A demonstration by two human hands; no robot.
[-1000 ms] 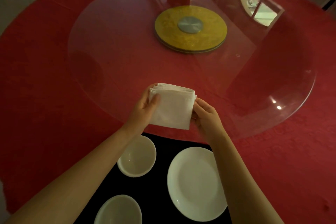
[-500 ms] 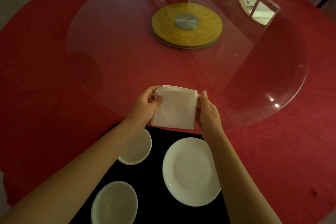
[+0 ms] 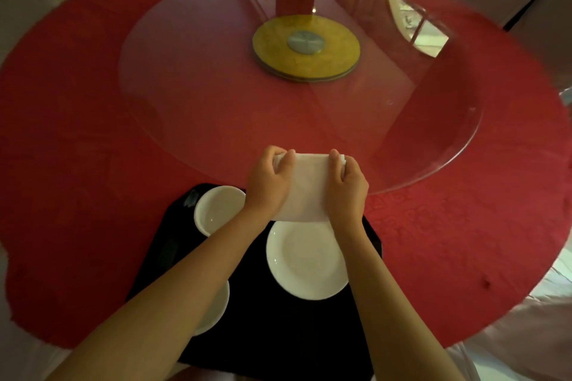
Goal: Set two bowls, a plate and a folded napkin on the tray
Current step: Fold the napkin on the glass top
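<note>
far bowl (image 3: 218, 212) sits at 10 o'clock on the black tray (image 3: 309, 334), near bowl (image 3: 213, 311) at 8 o'clock, mostly hidden under the left forearm. left hand (image 3: 268, 184) curled over the left edge of the folded napkin (image 3: 305, 192), fingers wrapped over the far corner, thumb side not visible. the napkin is held between both hands at about 12 o'clock of the tray, its near edge overlapping the far rim of the plate (image 3: 306, 261) in view; cannot tell whether it touches plate or tray or is in the air. right hand (image 3: 348, 185) mirrors the left, clamped on the right edge. plate lies at the tray's centre-right, about 2 o'clock. changed since a second ago: hands were pinching the napkin by its sides with fingertips, out over the glass turntable (image 3: 402, 102); now the grip is turned palms-down over the edges and the napkin has come back toward the tray's far edge. reads as folding finished, placement starting. bowls and plate done, napkin is the last item, so task is nearly complete. likely landing spot is the bare strip at 12 o'clock or on the plate; unclear which. red tablecloth (image 3: 77, 133) all around.
</note>
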